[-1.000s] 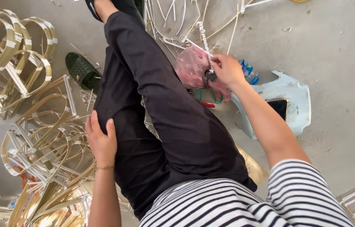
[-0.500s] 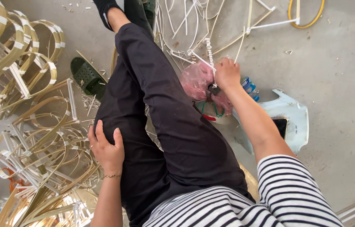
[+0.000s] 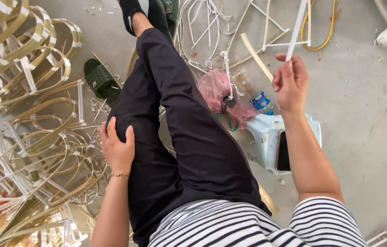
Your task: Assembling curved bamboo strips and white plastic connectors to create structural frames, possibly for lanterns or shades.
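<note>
Bent cane frames (image 3: 28, 114) are heaped on the concrete floor (image 3: 367, 110) to my left, with a dark green sandal (image 3: 101, 81) lying beside them near my leg. My crossed legs in black trousers (image 3: 179, 132) fill the middle and hide much of the floor beneath. Just past my knee sits a pink plastic bag (image 3: 216, 89) with a white beaded cord (image 3: 227, 75) hanging over it, a small blue-labelled bottle (image 3: 262, 101) next to it, and a pale plastic stool (image 3: 271, 137) with a dark phone (image 3: 283, 151) lying on it. Loose white strips (image 3: 211, 27) and a yellow loop of cord (image 3: 321, 27) litter the floor farther out.

My right hand (image 3: 290, 84) is raised above the stool, forearm angled up, fingers pinched together on the lower end of a thin white strip (image 3: 297, 27) that stands up and away from me. My left hand (image 3: 118, 146) lies flat on my thigh, fingers slightly spread, gripping nothing.
</note>
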